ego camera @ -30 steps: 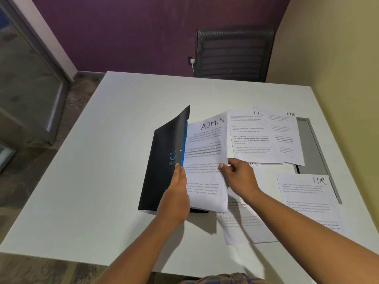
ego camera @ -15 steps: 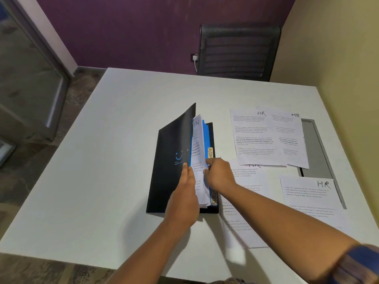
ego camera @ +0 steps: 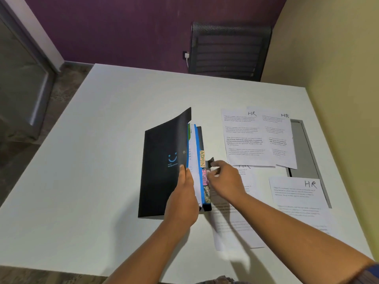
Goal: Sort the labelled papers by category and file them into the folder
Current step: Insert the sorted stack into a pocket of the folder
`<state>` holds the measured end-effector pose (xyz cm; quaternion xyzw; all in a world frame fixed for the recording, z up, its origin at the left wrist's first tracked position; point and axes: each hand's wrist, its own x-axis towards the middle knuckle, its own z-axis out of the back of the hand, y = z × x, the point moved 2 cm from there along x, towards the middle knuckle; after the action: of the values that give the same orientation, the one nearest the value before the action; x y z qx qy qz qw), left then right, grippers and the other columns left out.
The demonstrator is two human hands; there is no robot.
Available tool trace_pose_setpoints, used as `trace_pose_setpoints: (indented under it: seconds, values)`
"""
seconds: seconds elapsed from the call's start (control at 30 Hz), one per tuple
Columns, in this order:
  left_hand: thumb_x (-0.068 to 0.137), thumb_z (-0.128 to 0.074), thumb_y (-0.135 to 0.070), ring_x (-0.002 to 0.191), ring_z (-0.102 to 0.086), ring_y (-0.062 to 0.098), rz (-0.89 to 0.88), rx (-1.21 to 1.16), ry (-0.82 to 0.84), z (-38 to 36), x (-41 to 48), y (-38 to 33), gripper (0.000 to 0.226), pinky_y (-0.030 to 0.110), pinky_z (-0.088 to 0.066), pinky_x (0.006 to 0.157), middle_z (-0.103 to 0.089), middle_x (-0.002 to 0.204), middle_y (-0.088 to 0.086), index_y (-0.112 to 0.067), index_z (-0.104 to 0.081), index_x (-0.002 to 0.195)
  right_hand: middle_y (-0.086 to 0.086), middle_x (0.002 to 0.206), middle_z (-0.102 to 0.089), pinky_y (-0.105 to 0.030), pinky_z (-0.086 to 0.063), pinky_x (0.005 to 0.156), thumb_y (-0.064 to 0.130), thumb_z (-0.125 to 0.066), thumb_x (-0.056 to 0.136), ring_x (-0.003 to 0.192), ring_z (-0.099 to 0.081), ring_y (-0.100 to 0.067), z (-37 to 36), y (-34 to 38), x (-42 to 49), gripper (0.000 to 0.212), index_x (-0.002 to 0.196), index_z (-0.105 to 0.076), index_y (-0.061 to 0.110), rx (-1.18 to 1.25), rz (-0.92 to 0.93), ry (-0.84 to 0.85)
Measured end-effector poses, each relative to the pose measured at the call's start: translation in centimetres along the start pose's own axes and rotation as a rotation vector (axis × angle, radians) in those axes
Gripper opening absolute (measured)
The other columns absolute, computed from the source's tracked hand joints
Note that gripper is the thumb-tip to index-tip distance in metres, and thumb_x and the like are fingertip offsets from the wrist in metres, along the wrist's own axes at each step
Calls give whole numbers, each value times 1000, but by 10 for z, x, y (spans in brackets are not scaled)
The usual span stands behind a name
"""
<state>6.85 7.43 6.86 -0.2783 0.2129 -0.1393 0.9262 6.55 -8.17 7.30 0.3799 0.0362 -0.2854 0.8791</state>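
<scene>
A black folder (ego camera: 162,169) with a blue smile mark lies on the white table (ego camera: 82,181), its front cover lifted. My left hand (ego camera: 184,193) grips the cover's right edge near the bottom. White sheets and a blue divider (ego camera: 198,160) show inside, with coloured tabs along the right edge; the top tab (ego camera: 202,158) reads ADMIN. My right hand (ego camera: 223,179) is at the tabs, fingers curled and pinching there. Papers marked HR lie to the right: two overlapping (ego camera: 246,138), one nearer (ego camera: 297,193), and another (ego camera: 235,226) partly under my right arm.
A black mesh chair (ego camera: 229,50) stands at the table's far side. A grey cable slot (ego camera: 301,146) is set into the table by the yellow wall on the right. A glass partition is on the left.
The ADMIN sheet, spread open a second ago, has gone inside the folder. The cover has swung down toward shut. My right hand moved from the sheet's edge to the coloured tabs.
</scene>
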Motion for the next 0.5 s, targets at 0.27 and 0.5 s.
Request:
trace_pose_setpoints:
  seconds: [0.27, 0.5]
  values:
    - [89, -67, -17, 149, -26, 27, -74, 386, 4, -48, 7, 2, 92, 32, -58, 78, -2, 167, 1, -21, -5, 157, 5, 80, -69, 1, -39, 47, 6, -66, 91, 55, -63, 14, 67, -124, -55, 9, 99, -69, 10, 70, -199, 62]
    - [97, -50, -36, 154, -8, 25, 8, 499, 202, -77, 3, 16, 72, 40, -24, 120, -5, 167, 7, -15, -15, 157, 5, 85, -73, -25, -44, 64, 16, -69, 90, 80, -69, -15, 104, -217, -98, 8, 92, -70, 24, 10, -294, 60]
